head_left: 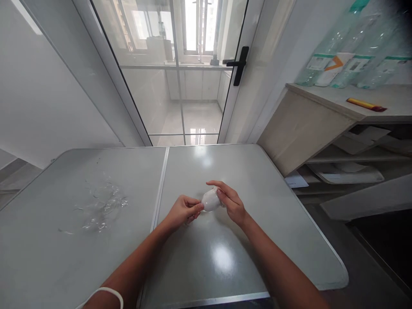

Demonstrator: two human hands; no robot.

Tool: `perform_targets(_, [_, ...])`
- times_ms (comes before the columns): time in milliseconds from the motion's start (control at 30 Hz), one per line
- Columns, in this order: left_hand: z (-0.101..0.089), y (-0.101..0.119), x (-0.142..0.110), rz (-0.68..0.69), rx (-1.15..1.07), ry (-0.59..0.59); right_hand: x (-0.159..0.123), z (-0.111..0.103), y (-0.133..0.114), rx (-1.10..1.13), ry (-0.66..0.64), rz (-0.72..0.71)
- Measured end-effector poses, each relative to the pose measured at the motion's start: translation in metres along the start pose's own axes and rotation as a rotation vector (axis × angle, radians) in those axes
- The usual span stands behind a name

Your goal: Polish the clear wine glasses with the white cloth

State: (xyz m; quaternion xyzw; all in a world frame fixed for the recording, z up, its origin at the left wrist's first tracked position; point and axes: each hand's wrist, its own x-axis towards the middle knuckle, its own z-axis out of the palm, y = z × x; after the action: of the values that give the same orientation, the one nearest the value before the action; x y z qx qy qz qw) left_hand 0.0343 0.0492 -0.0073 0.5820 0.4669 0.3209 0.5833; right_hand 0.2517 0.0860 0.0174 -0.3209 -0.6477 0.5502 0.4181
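Both my hands meet over the middle of the grey folding table (257, 240). Between them is a small white rounded object (210, 200), perhaps a ball of soft material; I cannot make out what it is. My right hand (230, 202) wraps its fingers over the top and right side of the object. My left hand (183, 211) pinches the object's left end with fingertips closed. A white band circles my left forearm near the bottom edge.
Crumpled clear plastic film (101, 205) lies on the table's left half. A glass door with a black handle (240, 64) stands behind the table. At right, a wooden shelf unit (322, 111) carries plastic bottles (347, 47) and a yellow-red pen (365, 104).
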Motion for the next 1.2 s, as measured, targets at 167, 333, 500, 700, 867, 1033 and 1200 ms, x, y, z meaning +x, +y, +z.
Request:
perform_targets(167, [-0.004, 0.001, 0.000, -0.066, -0.073, -0.059, -0.002, -0.004, -0.002, -0.058, -0.085, -0.103])
perform_targets(333, [0.007, -0.015, 0.002, 0.418, 0.749, 0.416, 0.010, 0.002, 0.012, 0.033, 0.147, 0.242])
perform_targets(500, [0.011, -0.018, 0.002, 0.408, 0.680, 0.449, 0.012, 0.006, 0.011, 0.111, 0.140, 0.242])
perform_targets(700, [0.008, 0.001, 0.002, -0.155, -0.286, -0.076, 0.005, -0.005, -0.005, 0.121, 0.001, 0.084])
perform_targets(867, [0.008, 0.000, 0.003, -0.088, -0.187, 0.007, 0.003, -0.008, 0.002, -0.105, -0.009, -0.104])
perform_targets(1033, [0.005, -0.015, 0.000, 0.389, 0.655, 0.483, 0.011, 0.001, 0.017, -0.011, 0.123, 0.138])
perform_targets(1200, [0.004, -0.018, -0.001, 0.530, 0.848, 0.467, 0.014, -0.002, 0.022, 0.330, 0.185, 0.413])
